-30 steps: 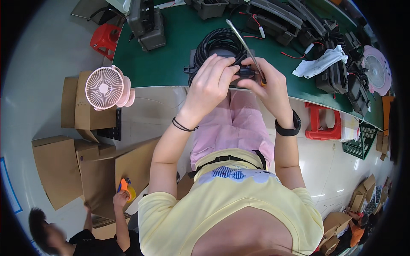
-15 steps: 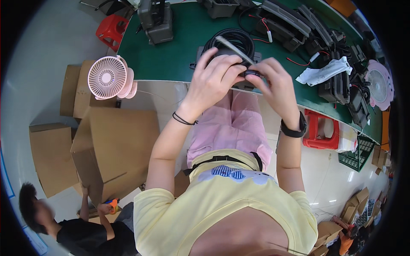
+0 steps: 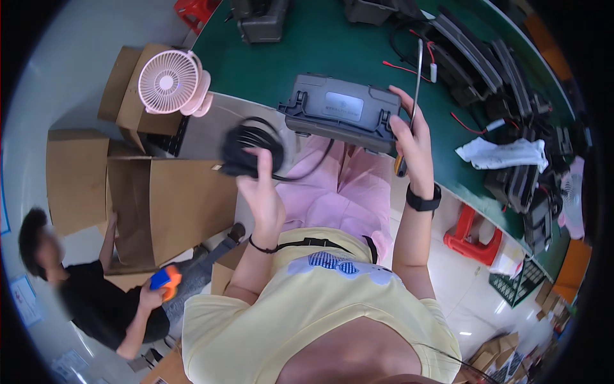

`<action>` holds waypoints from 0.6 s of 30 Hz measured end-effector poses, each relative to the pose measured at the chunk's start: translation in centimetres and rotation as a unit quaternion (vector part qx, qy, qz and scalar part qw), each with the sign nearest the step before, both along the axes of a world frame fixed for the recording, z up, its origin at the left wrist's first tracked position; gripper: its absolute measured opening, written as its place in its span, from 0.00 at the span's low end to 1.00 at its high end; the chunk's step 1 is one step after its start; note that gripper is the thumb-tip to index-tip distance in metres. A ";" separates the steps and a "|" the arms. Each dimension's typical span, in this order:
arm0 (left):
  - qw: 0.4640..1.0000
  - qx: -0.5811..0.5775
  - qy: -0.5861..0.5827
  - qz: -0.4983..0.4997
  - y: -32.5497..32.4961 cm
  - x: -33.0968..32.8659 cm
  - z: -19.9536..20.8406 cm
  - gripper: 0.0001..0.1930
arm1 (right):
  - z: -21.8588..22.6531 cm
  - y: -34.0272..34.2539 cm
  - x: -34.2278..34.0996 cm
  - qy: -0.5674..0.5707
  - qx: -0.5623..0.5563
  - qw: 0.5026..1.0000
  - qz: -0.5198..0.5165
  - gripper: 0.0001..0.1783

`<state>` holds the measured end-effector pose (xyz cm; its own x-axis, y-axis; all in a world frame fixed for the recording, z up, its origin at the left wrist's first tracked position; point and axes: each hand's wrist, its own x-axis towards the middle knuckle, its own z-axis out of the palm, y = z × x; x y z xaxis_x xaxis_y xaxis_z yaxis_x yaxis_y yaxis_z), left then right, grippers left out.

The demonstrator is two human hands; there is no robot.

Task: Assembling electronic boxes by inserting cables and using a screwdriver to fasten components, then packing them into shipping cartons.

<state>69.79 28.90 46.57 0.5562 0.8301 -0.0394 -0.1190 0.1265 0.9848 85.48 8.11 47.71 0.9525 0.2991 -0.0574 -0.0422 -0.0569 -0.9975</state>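
My left hand (image 3: 261, 195) is closed on a coil of black cable (image 3: 246, 153), blurred by motion, left of the table's front edge. From the coil a strand runs right to beneath a dark grey plastic case (image 3: 332, 110). The case has a pale label plate and two latches on the side that faces me. At its right end my right hand (image 3: 417, 144) grips the case, thumb on the near side. That same hand also holds a screwdriver (image 3: 419, 73), its long metal shaft pointing away and its yellow-and-black handle below the palm.
A pink fan (image 3: 167, 83) is at the green table's (image 3: 307, 45) left edge. More grey cases (image 3: 457, 70), red leads and a white pouch (image 3: 502, 153) lie to the right. At the left, a person holds an orange-and-blue tool (image 3: 166, 281) beside open cardboard boxes (image 3: 192, 205).
My hands have moved apart from where they met over the coil. The coil has gone left in my left hand, the case is now in my right hand, and the view has shifted.
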 end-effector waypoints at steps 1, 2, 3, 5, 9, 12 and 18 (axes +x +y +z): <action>0.993 -0.093 0.034 -0.058 -0.3 -0.5 -0.5 0.12 | 0.0 0.2 -0.2 0.002 -0.006 1.000 0.009 0.30; 0.977 -0.149 0.011 -0.151 -1.2 -0.8 -1.2 0.18 | -0.3 0.7 -0.8 -0.040 0.041 0.998 0.014 0.33; 0.925 -0.310 0.018 -0.216 -1.9 -1.0 -1.8 0.29 | -0.5 1.1 -1.2 -0.062 0.057 0.996 0.033 0.36; 0.865 -0.393 -0.079 -0.300 -4.5 -0.4 -3.7 0.43 | -1.2 1.9 -3.0 -0.093 0.053 0.992 0.070 0.38; 0.885 -0.390 -0.129 -0.217 -5.4 -0.8 -7.0 0.47 | -3.4 3.0 -5.6 -0.169 0.070 0.976 0.117 0.38; 0.909 -0.327 -0.149 -0.212 -3.0 -3.2 -8.7 0.51 | -4.6 3.5 -7.2 -0.177 0.110 0.962 0.179 0.32; 0.962 -0.174 -0.191 -0.083 0.7 -12.7 -8.4 0.53 | -4.8 6.1 -7.4 -0.020 0.254 0.911 0.324 0.14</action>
